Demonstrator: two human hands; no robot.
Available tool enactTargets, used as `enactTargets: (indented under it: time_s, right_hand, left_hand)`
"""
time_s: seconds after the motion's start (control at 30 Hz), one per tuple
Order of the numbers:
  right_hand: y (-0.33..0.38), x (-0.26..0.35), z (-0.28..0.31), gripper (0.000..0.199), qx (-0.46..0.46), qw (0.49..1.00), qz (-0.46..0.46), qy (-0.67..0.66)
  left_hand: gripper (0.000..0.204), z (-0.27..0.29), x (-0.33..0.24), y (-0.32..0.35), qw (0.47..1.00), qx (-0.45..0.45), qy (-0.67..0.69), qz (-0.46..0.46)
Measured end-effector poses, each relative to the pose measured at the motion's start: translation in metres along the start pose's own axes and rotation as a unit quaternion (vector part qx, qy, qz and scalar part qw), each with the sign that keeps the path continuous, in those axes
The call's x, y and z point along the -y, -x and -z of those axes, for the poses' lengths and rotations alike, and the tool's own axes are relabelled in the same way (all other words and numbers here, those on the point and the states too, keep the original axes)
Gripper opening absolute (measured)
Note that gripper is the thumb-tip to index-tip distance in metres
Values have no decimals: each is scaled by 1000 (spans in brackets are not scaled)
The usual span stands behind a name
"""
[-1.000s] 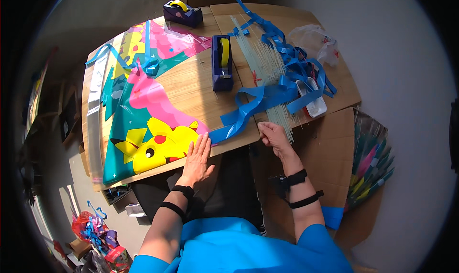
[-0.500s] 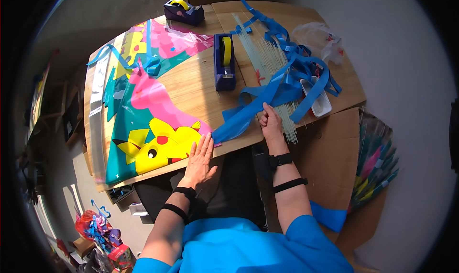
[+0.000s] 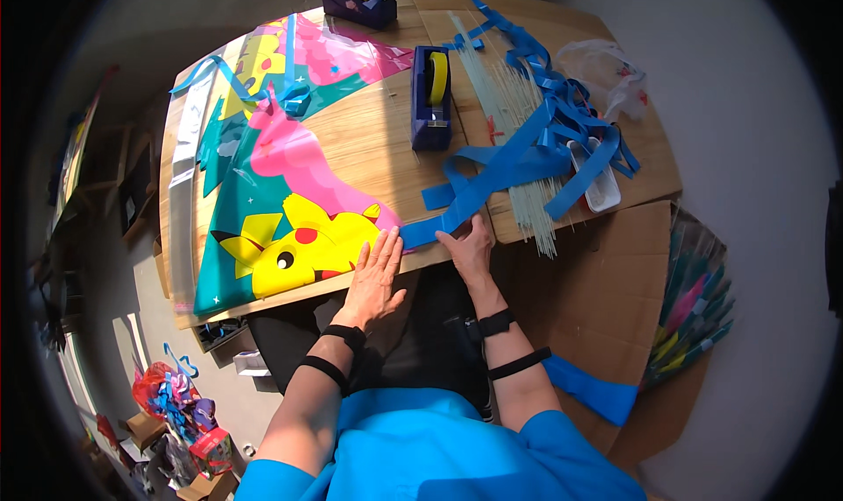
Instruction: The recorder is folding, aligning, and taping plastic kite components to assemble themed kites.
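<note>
Head view. My left hand (image 3: 376,281) lies flat at the near edge of the table (image 3: 369,141), fingers extended, holding nothing. Its fingertips rest at the right-hand corner of the sheet (image 3: 285,194), which is teal and pink with a yellow figure; the sheet is spread over the table's near left part.

My right hand (image 3: 471,251) is at the same edge, thumb touching the ribbon (image 3: 425,231), other fingers bent. Whether I pinch the ribbon or only press on it, I cannot tell. The ribbon is blue; its near end meets the sheet's corner just beside my left fingertips, and it slants up and right from there to the tangle (image 3: 549,84) of blue ribbon.

Surroundings: the tangle lies partly over pale sticks (image 3: 529,224). A white tray (image 3: 603,195) is to the right, partly covered by ribbon; a clear bag (image 3: 597,62) lies beyond it. The nearer dispenser (image 3: 421,101), dark with yellow tape, stands between sheet and sticks; the far dispenser (image 3: 362,11) is at the back edge. Right of my legs, a brown carton (image 3: 597,281).
</note>
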State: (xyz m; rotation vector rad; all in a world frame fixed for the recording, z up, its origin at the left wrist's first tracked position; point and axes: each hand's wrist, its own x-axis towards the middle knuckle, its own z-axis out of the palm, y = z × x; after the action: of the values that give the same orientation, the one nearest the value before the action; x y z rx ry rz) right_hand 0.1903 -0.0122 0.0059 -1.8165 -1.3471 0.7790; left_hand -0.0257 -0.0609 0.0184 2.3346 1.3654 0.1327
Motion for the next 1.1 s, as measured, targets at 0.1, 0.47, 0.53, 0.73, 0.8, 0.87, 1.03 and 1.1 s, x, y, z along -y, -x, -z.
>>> enactTargets:
  time_s: [0.1,0.47,0.53,0.73,0.8,0.87,1.03,1.1]
  right_hand:
    - [-4,9,-10,51,-80,995,-56,35]
    - [-11,-6,4,29,-30,912,-118,-392]
    - [-13,-6,12,30,41,779,-139,-610]
    - [-30,14,34,29,68,627,-158,-759]
    - [-38,11,45,32,63,627,-127,-766]
    - [-48,10,59,36,57,637,-92,-764]
    - [-89,-23,134,48,-5,692,-69,-719]
    - [-97,-18,163,62,24,730,-41,-682]
  left_hand:
    - [101,1,-1,0,1000,3,-5,3]
    - [101,-1,-1,-1,1000,3,-9,2]
    - [100,2,-3,-1,999,15,-27,9]
    - [100,4,-3,-1,999,21,-34,11]
    - [100,4,-3,-2,999,20,-32,10]
    - [101,3,-2,-1,999,15,-29,9]
    - [101,4,-4,-2,999,20,-38,9]
    - [101,1,-3,-2,999,18,-35,9]
